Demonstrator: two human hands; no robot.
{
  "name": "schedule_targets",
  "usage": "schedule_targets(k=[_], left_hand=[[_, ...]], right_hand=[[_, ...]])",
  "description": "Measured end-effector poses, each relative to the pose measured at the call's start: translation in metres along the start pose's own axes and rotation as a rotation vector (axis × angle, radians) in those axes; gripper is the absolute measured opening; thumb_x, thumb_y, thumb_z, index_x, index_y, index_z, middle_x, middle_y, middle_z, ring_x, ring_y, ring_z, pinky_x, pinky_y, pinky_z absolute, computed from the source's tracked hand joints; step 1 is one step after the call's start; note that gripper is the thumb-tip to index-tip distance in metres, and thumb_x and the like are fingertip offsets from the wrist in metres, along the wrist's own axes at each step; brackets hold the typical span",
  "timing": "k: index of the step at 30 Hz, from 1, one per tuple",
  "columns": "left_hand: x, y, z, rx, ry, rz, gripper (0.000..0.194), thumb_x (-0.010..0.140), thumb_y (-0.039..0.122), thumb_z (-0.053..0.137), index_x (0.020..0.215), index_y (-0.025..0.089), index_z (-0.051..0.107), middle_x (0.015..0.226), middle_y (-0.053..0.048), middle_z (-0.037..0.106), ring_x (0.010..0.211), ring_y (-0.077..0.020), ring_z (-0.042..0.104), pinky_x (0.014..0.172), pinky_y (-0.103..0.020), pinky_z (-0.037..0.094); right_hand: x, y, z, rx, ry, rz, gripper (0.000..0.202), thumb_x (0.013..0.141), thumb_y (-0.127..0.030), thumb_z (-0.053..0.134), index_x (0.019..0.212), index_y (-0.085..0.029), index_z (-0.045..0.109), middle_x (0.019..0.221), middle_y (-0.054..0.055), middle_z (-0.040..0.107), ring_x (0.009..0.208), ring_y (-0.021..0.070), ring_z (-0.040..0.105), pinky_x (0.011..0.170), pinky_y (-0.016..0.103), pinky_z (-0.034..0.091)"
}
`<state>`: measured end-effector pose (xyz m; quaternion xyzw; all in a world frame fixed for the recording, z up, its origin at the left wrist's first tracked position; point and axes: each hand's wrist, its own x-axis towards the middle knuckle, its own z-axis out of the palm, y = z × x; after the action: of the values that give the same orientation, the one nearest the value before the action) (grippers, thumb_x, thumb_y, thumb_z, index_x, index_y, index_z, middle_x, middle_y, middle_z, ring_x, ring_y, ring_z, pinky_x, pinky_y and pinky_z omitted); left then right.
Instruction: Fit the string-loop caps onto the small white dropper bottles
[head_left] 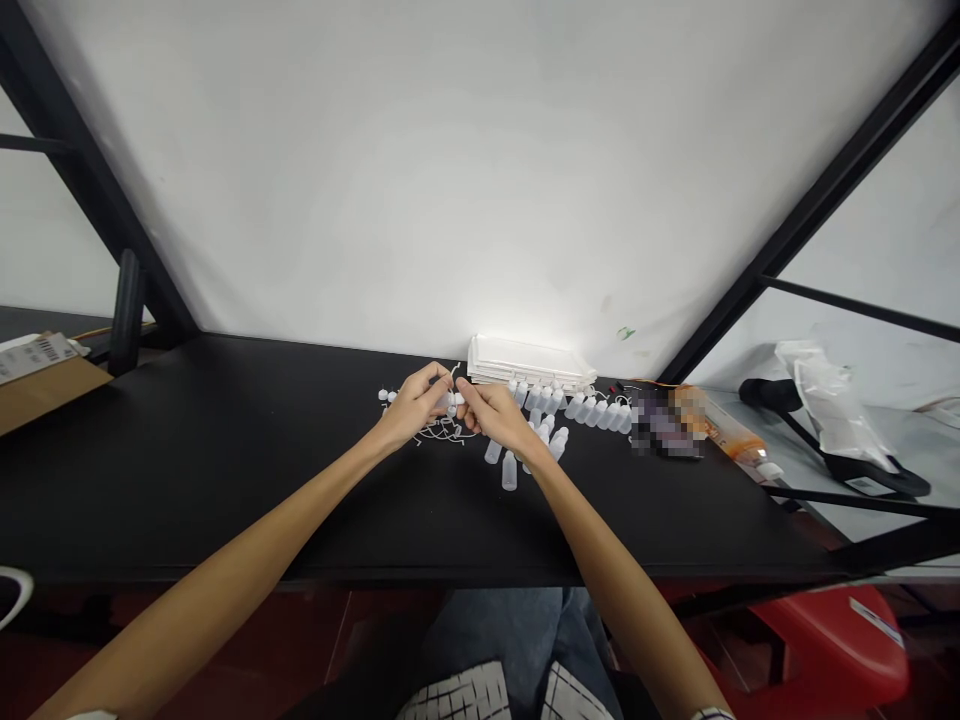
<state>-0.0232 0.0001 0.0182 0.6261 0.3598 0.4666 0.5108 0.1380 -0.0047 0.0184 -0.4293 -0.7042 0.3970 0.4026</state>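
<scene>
Over the black table, my left hand is closed around a small translucent plastic bottle, tilted onto its side. Its white cap points right, where the fingers of my right hand are closed on it. A thin white tube sticks up between my hands; what it is fixed to is hidden. Below them lie several loose curved white tubes. Small white caps sit just left of my left hand. Several similar bottles stand or lie around my right wrist, one uncapped-looking bottle nearest me.
A stack of white flat sheets or bags lies against the wall. A row of bottles runs rightward to a pixelated patch. Beyond it lies an orange-labelled bottle. A cardboard box is at far left, a red stool below right.
</scene>
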Motion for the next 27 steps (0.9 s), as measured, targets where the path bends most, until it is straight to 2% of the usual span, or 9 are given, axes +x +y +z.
schedule_targets(k=[2, 6, 8, 12, 17, 19, 23, 27], left_hand=[[0.001, 0.001, 0.0, -0.002, 0.004, 0.002, 0.028, 0.088, 0.044, 0.055, 0.08, 0.02, 0.043, 0.049, 0.01, 0.029, 0.037, -0.0042, 0.023, 0.037, -0.016, 0.016], [0.001, 0.004, -0.003, -0.025, 0.028, 0.003, 0.027, 0.088, 0.043, 0.056, 0.081, 0.02, 0.043, 0.049, 0.011, 0.025, 0.037, -0.0036, 0.021, 0.037, -0.015, 0.015], [0.001, 0.005, -0.004, -0.035, 0.027, 0.004, 0.026, 0.088, 0.042, 0.055, 0.081, 0.02, 0.043, 0.049, 0.011, 0.025, 0.037, -0.0033, 0.02, 0.037, -0.015, 0.015], [0.0, 0.004, -0.004, -0.011, 0.026, 0.015, 0.025, 0.089, 0.04, 0.055, 0.081, 0.02, 0.043, 0.048, 0.011, 0.027, 0.037, -0.0035, 0.021, 0.037, -0.015, 0.016], [0.001, 0.0, -0.002, 0.033, 0.017, 0.03, 0.024, 0.089, 0.04, 0.054, 0.08, 0.019, 0.044, 0.048, 0.01, 0.029, 0.038, -0.0039, 0.023, 0.037, -0.014, 0.018], [0.002, -0.001, -0.002, 0.019, 0.01, 0.028, 0.024, 0.09, 0.04, 0.053, 0.081, 0.019, 0.044, 0.048, 0.01, 0.029, 0.038, -0.0039, 0.023, 0.037, -0.014, 0.017], [0.003, -0.003, -0.004, -0.011, 0.004, 0.022, 0.024, 0.09, 0.04, 0.054, 0.081, 0.02, 0.044, 0.049, 0.01, 0.028, 0.038, -0.0039, 0.023, 0.037, -0.014, 0.017], [0.002, -0.005, -0.002, 0.004, -0.01, 0.03, 0.024, 0.089, 0.039, 0.054, 0.08, 0.02, 0.044, 0.049, 0.01, 0.029, 0.038, -0.0038, 0.023, 0.037, -0.014, 0.018]], right_hand=[[0.0, -0.002, -0.004, -0.01, 0.013, -0.033, 0.053, 0.09, -0.06, 0.046, 0.064, -0.015, 0.059, 0.055, 0.0, 0.057, 0.043, 0.0081, 0.051, 0.044, 0.021, 0.041], [-0.004, -0.013, -0.013, 0.1, -0.028, -0.119, 0.031, 0.083, -0.047, 0.064, 0.088, -0.017, 0.064, 0.072, 0.0, 0.062, 0.051, 0.0091, 0.057, 0.052, 0.024, 0.048], [-0.005, -0.015, -0.014, 0.132, -0.044, -0.124, 0.03, 0.079, -0.042, 0.069, 0.094, -0.017, 0.064, 0.075, 0.0, 0.063, 0.054, 0.0097, 0.06, 0.055, 0.025, 0.049], [-0.004, -0.009, -0.007, 0.156, -0.066, -0.106, 0.031, 0.08, -0.046, 0.068, 0.086, -0.015, 0.063, 0.067, 0.0, 0.061, 0.053, 0.0101, 0.059, 0.054, 0.024, 0.049], [-0.001, -0.001, -0.004, 0.02, -0.054, -0.043, 0.05, 0.088, -0.059, 0.05, 0.065, -0.015, 0.059, 0.055, 0.0, 0.056, 0.047, 0.0084, 0.053, 0.047, 0.02, 0.043], [-0.002, -0.005, -0.007, -0.015, -0.027, -0.077, 0.049, 0.09, -0.058, 0.048, 0.069, -0.015, 0.061, 0.061, 0.001, 0.059, 0.047, 0.0077, 0.053, 0.046, 0.02, 0.042], [-0.005, -0.013, -0.012, 0.042, -0.045, -0.14, 0.035, 0.082, -0.051, 0.063, 0.089, -0.017, 0.063, 0.073, 0.001, 0.063, 0.051, 0.0085, 0.056, 0.048, 0.021, 0.045], [-0.005, -0.01, -0.008, 0.09, -0.111, -0.092, 0.036, 0.081, -0.051, 0.066, 0.085, -0.016, 0.06, 0.068, 0.0, 0.062, 0.051, 0.0095, 0.057, 0.047, 0.021, 0.045]])
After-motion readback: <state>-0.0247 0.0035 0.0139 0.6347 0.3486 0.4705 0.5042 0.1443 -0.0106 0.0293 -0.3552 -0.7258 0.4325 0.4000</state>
